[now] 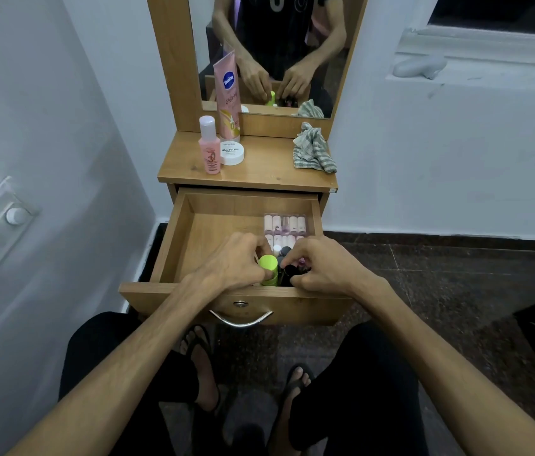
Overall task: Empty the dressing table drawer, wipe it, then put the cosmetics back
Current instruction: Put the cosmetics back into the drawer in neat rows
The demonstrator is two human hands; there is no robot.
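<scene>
Together in the drawer (193, 232), both hands: left (236, 261) gripping green tube (268, 269), right (318, 268) pinching dark bottles (290, 274).

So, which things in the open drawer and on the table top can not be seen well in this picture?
- Head view: the dark bottles in the drawer are covered by the right hand; their number is unclear.
- The green tube: the lower part is hidden behind the left hand.
- The clear box: its near end is behind both hands.
- The pink bottle: the label is too small to read.
</scene>
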